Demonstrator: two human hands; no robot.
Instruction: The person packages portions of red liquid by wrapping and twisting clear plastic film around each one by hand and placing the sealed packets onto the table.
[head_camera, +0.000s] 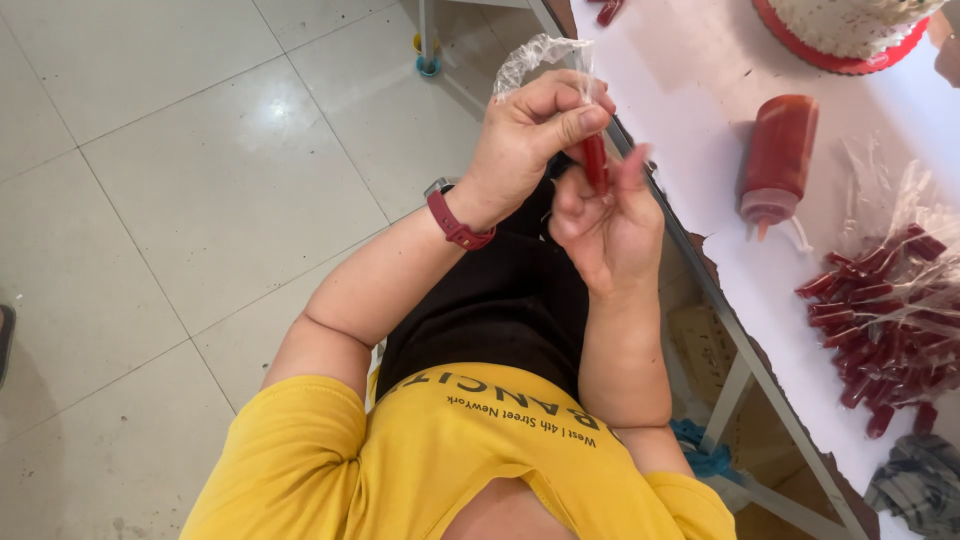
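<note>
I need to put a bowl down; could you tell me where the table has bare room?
Bare white table lies between the sauce bottle and the red-rimmed dish. It is crowded by the pile of red sachets.

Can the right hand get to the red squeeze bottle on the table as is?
Probably not yet: the right hand is occupied with the red-filled plastic sachet. The path to the squeeze bottle looks clear.
</note>
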